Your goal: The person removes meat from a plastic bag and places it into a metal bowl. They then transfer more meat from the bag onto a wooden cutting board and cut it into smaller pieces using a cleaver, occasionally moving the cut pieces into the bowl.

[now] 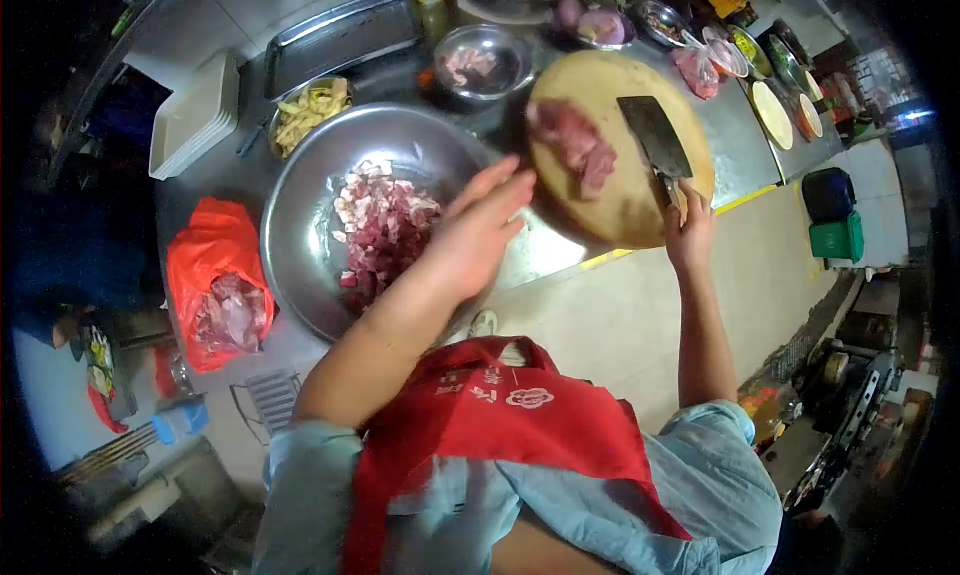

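My right hand (689, 225) is wrapped round the handle of a cleaver (655, 133), whose wide dark blade lies over the right side of a round wooden chopping board (625, 80). A piece of raw meat (575, 143) rests on the board's left side, a little blurred. My left hand (487, 223) is between the board and a large steel basin (300, 190), fingers stretched out and nothing in them. Cut pieces of red and white raw meat (385, 220) are heaped in the basin, partly hidden by my left forearm.
A red plastic bag with meat (215, 285) sits left of the basin. Behind stand a bowl of pale yellow pieces (310, 115), stacked white trays (195, 120), a metal tray (345, 40) and a steel bowl (483, 63). Onions (600, 25) and several bowls line the back right.
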`<state>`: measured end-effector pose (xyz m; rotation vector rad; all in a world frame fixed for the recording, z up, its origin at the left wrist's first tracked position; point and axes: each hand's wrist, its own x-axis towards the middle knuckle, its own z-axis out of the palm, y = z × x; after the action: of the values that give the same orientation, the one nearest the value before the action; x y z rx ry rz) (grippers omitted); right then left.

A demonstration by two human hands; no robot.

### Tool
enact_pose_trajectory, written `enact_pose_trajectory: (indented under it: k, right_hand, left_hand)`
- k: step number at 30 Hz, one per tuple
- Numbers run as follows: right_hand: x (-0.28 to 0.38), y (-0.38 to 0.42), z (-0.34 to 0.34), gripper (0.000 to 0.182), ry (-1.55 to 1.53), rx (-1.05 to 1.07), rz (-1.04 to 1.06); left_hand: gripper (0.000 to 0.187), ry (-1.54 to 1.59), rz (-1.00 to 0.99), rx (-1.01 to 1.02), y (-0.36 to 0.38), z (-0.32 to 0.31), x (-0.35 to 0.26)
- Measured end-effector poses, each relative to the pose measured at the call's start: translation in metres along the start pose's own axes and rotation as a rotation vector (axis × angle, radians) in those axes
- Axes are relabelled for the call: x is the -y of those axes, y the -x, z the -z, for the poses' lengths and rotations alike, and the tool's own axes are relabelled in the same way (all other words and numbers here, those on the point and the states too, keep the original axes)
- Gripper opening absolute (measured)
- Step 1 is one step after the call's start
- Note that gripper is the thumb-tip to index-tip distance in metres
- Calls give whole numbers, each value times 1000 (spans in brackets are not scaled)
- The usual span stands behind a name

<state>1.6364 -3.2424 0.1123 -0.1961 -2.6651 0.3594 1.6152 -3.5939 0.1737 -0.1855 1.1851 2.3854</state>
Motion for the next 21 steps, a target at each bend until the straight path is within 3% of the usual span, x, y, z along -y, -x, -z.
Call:
enact_pose_trajectory:
  k: [2, 3, 8, 10, 12, 14, 16, 18, 19, 21]
  right_hand:
    - [-4, 6, -11, 41, -58, -42, 66]
    - [3, 7, -11, 38, -87, -77, 138]
    - [43, -9, -34, 37, -307, -108, 295]
    - [91, -23, -31, 38, -220, -111, 398]
    - [145, -33, -27, 34, -272, -115, 527]
    - [210, -33, -22, 33, -363, -79, 570]
    - [258, -30, -30, 38, -382, -115, 758]
    - [308, -14, -31, 40, -430, 7, 739]
    - [337, 0, -29, 41, -432, 99, 677]
    - [387, 22, -44, 43, -531, 138, 759]
  left_hand:
    - [55, 102, 42, 52, 45, 68, -8]
    - [45, 150, 19, -131, 73, 93, -15]
    - [28, 43, -522, -925, 221, 235, -38]
    - [25, -84, -655, -1157, 266, 284, -44]
    - [26, -187, -641, -1298, 282, 313, -58]
    - [30, -480, -564, -1315, 276, 335, -73]
    - [34, -692, -529, -1251, 260, 404, -73]
    - [36, -651, -47, -1126, 255, 417, -112]
    - [38, -712, -71, -1083, 251, 444, -117]
    - [47, -814, -114, -904, 244, 497, -126]
